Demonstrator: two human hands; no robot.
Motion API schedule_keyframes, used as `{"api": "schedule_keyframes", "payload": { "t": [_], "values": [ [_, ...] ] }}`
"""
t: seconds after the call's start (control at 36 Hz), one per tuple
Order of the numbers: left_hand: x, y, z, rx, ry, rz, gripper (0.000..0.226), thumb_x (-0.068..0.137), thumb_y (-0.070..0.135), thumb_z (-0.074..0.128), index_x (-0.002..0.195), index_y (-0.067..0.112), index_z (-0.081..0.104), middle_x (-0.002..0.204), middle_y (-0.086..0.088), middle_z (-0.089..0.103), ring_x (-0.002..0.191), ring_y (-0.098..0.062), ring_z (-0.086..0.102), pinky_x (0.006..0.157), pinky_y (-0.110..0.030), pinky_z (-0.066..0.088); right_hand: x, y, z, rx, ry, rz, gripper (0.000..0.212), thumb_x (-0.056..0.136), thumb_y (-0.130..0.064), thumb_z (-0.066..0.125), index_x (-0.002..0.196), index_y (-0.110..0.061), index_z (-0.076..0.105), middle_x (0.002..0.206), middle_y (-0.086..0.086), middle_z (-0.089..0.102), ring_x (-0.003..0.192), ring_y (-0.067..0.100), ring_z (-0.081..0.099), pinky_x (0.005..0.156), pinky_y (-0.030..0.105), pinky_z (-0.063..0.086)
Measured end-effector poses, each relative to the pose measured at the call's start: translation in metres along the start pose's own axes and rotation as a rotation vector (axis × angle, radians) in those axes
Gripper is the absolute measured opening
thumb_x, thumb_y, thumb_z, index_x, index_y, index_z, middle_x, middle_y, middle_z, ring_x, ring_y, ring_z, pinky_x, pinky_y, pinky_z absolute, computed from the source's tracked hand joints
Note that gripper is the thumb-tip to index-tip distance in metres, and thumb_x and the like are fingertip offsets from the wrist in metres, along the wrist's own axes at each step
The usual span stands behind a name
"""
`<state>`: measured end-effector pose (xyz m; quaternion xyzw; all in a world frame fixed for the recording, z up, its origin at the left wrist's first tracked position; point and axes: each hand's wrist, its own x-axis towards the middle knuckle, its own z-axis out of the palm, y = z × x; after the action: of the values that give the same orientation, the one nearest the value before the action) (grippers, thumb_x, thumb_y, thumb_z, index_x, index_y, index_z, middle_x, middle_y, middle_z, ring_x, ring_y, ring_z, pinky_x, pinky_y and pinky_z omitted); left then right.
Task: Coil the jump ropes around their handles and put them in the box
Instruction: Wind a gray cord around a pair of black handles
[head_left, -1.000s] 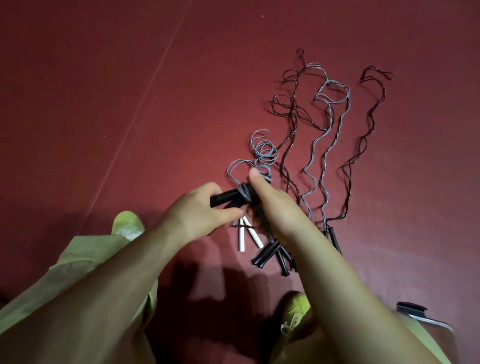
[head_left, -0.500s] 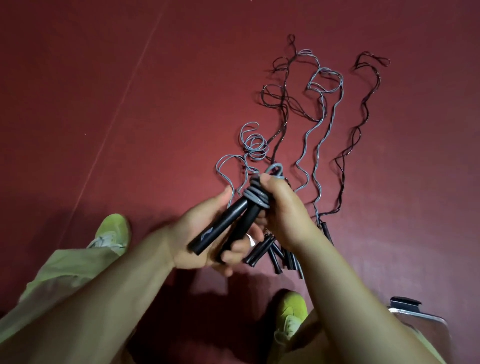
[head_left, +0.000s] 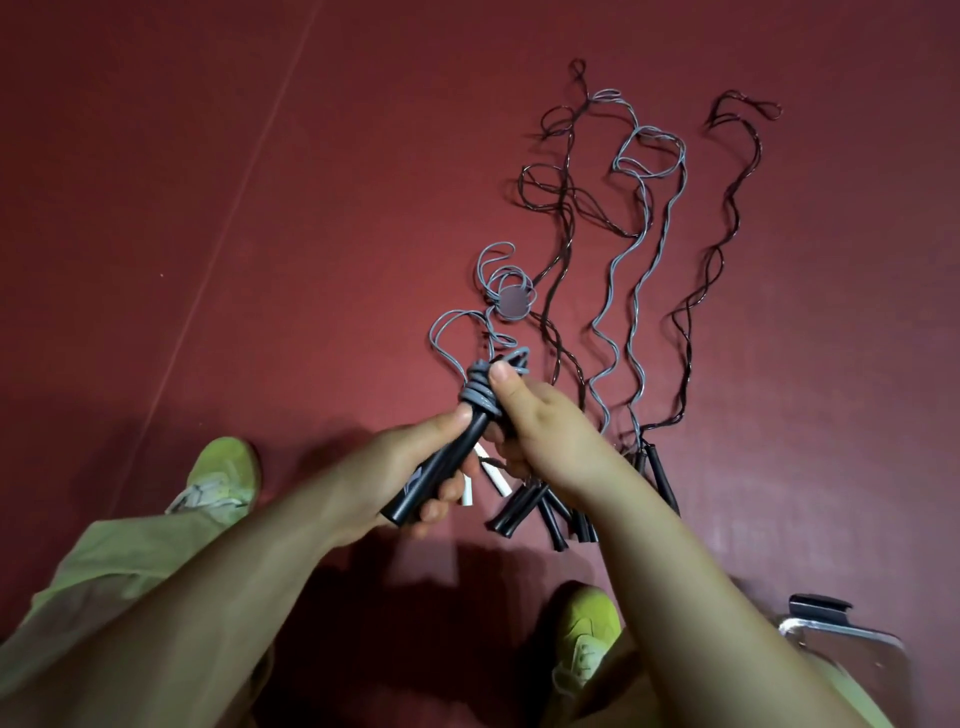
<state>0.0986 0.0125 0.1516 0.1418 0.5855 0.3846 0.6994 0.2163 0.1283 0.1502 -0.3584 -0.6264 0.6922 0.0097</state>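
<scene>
The pair of black handles (head_left: 441, 467) is held tilted above the red floor (head_left: 260, 260), with several turns of grey rope (head_left: 480, 400) wound tight round their upper end. The left hand (head_left: 400, 478) grips the lower part of the handles, thumb lying along them and fingers curled beneath. The right hand (head_left: 540, 431) pinches the grey rope at the top of the handles, thumb pressed beside the coil. Beyond the handles, the loose remainder of the grey rope runs in small loops (head_left: 506, 296) on the floor. Right of the handles lie the other jump ropes: a dark one (head_left: 563, 208), a grey one (head_left: 641, 218) and another dark one (head_left: 722, 223), stretched out in wavy lines away from the person. Their black handles (head_left: 545, 512) lie bunched on the floor just below the right hand, with two white handles (head_left: 491, 475) partly hidden behind the held handles. Yellow-green shoes (head_left: 223, 478) and olive trousers (head_left: 104, 566) frame the lower part. Far below and right of the handles a clear box corner (head_left: 841, 644) shows.
</scene>
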Motion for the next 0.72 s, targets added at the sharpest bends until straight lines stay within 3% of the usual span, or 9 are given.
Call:
{"api": "schedule_keyframes", "payload": {
  "t": [0.08,0.17,0.28,0.39,0.44,0.53,0.61,0.67,0.72],
  "values": [
    [-0.002,0.002,0.005,0.035,0.078,0.013,0.050,0.071,0.058,0.053,0.082,0.010,0.060,0.055,0.001,0.047,0.041,-0.013,0.041,0.040,-0.018,0.034,0.000,0.000,0.000,-0.025,0.023,-0.018,0.055,0.091,-0.059,0.036,0.068,-0.011,0.049,0.052,0.003,0.042,0.044,0.016,0.036,0.043,0.022,0.031],
    [0.001,-0.002,0.000,0.136,0.182,0.063,0.055,0.065,0.062,0.071,0.080,0.011,0.060,0.056,0.000,0.048,0.043,-0.012,0.041,0.044,-0.021,0.033,-0.002,-0.001,0.000,-0.081,0.047,0.022,0.060,0.101,-0.054,0.031,0.068,-0.007,0.052,0.049,0.000,0.046,0.043,0.015,0.043,0.044,0.020,0.036],
    [0.006,-0.009,-0.009,0.422,0.402,0.151,0.065,0.050,0.077,0.057,0.070,0.015,0.055,0.061,0.002,0.046,0.058,-0.016,0.042,0.062,-0.032,0.035,0.000,0.006,0.004,-0.226,0.085,0.111,0.066,0.098,-0.059,0.029,0.059,-0.011,0.053,0.046,-0.004,0.051,0.047,0.014,0.049,0.059,0.028,0.040],
    [0.005,-0.010,-0.015,0.692,0.509,0.111,0.054,0.068,0.069,0.061,0.071,0.016,0.053,0.059,0.007,0.048,0.057,-0.016,0.046,0.059,-0.032,0.038,-0.001,0.004,0.008,-0.242,0.059,0.122,0.063,0.098,-0.058,0.028,0.069,-0.010,0.057,0.056,-0.001,0.053,0.050,0.012,0.049,0.061,0.028,0.040],
    [0.002,-0.008,-0.014,0.793,0.522,0.110,0.048,0.072,0.067,0.061,0.072,0.020,0.052,0.061,0.006,0.051,0.060,-0.018,0.051,0.059,-0.033,0.040,-0.003,0.003,0.011,-0.231,0.041,0.123,0.063,0.096,-0.062,0.032,0.076,-0.010,0.061,0.059,0.000,0.053,0.051,0.013,0.047,0.061,0.028,0.040],
    [0.000,-0.005,-0.014,0.787,0.493,0.096,0.058,0.057,0.075,0.056,0.075,0.021,0.052,0.061,0.006,0.053,0.060,-0.018,0.053,0.059,-0.034,0.041,-0.003,0.003,0.012,-0.185,0.068,0.131,0.063,0.095,-0.058,0.041,0.081,0.000,0.062,0.059,0.002,0.051,0.052,0.013,0.045,0.057,0.027,0.041],
    [0.000,-0.003,-0.016,0.702,0.413,0.093,0.064,0.046,0.074,0.057,0.079,0.020,0.055,0.064,0.006,0.054,0.061,-0.015,0.052,0.063,-0.038,0.045,-0.001,0.004,0.010,-0.118,0.082,0.122,0.046,0.096,-0.051,0.046,0.075,-0.014,0.062,0.048,-0.012,0.049,0.043,0.004,0.042,0.049,0.022,0.037],
    [-0.002,-0.002,-0.017,0.540,0.300,0.114,0.056,0.053,0.068,0.066,0.080,0.020,0.056,0.063,0.009,0.055,0.060,-0.012,0.052,0.065,-0.040,0.045,0.001,0.005,0.010,-0.059,0.083,0.125,0.041,0.095,-0.050,0.048,0.071,-0.017,0.057,0.050,-0.010,0.046,0.044,0.006,0.040,0.049,0.023,0.034],
    [-0.006,0.003,-0.011,0.369,0.181,0.118,0.030,0.079,0.048,0.068,0.077,0.020,0.055,0.052,0.014,0.055,0.049,-0.002,0.050,0.057,-0.027,0.039,0.002,0.006,0.010,0.022,0.096,0.134,0.044,0.087,-0.054,0.048,0.070,-0.014,0.053,0.056,0.004,0.043,0.049,0.016,0.038,0.052,0.028,0.032]
  ]
}}
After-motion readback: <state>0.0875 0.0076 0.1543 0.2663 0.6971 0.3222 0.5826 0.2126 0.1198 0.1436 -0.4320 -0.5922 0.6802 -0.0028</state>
